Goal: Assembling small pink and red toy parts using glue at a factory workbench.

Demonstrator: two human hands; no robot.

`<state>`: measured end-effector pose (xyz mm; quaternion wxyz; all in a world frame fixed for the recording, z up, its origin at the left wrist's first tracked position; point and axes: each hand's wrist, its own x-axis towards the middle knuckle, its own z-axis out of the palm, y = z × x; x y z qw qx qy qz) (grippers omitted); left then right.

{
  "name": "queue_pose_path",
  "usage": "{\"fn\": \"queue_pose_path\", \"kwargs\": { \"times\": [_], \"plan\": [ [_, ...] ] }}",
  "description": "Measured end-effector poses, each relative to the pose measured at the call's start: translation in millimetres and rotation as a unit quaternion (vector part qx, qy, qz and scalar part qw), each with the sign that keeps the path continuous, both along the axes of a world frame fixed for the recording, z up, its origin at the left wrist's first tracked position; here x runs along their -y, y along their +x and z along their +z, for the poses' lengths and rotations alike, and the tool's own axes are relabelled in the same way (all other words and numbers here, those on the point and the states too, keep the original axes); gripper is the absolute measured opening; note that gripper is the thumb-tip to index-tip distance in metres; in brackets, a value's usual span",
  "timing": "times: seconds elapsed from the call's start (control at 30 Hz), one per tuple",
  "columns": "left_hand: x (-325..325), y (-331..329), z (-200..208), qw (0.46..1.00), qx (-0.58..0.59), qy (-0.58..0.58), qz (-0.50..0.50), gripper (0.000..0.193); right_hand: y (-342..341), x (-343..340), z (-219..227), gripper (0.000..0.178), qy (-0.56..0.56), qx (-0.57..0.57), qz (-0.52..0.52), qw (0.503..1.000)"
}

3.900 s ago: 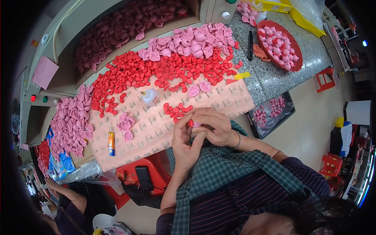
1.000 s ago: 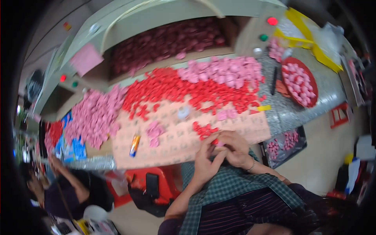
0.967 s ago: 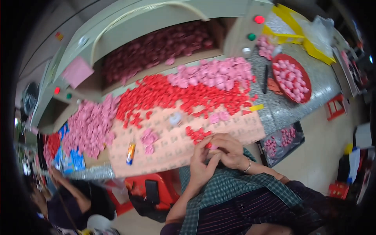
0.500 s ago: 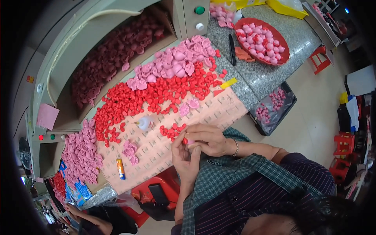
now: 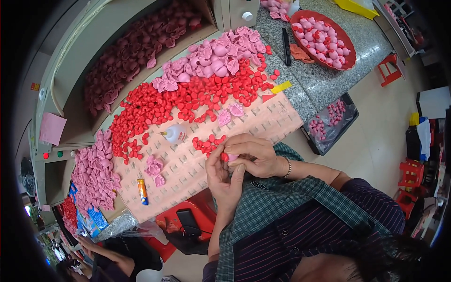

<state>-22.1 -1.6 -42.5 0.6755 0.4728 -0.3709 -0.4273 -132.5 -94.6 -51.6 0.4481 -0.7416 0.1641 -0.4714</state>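
Observation:
Between my two hands is a small pink part with a red piece (image 5: 225, 157) on it, pinched by the fingertips of both. My left hand (image 5: 221, 181) has its fingers bent round the near side, while my right hand (image 5: 256, 155) presses the part from the right with thumb and fingers. Just beyond lies a small group of red pieces (image 5: 206, 144). A translucent squeeze bottle (image 5: 174, 134) with a thin tip rests on the pink patterned mat (image 5: 188, 171). Two pink petal-like shells (image 5: 230, 113) lie farther off; more pink shells (image 5: 154, 165) are at the left.
Along the back run a heap of red pieces (image 5: 183, 96) and a heap of pink shells (image 5: 216, 56), before a machine opening. A red bowl (image 5: 350, 56) of pink-and-red parts stands at far right. An orange-blue tube (image 5: 143, 191) lies left; a black tray (image 5: 353, 120) sits below the counter.
The view has shifted slightly, so the bench sits higher in the picture. Both hands keep the pink part between them, with its red piece now showing more plainly.

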Motion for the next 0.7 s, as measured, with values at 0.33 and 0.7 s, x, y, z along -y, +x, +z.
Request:
{"fn": "queue_pose_path", "kwargs": {
  "times": [0.33, 0.7],
  "plan": [
    [-1.3, 1.8, -4.0, 1.0, -0.006, -0.004, 0.004, 0.061, 2.5, 2.4, 2.7, 0.031, 0.009, 0.012, 0.008, 1.0],
    [-0.5, 1.5, 0.2, 1.0, -0.014, 0.0, -0.005, 0.06, -0.5, 2.7, 4.3, 0.034, 0.03, -0.006, 0.011, 0.999]
  ]
}}
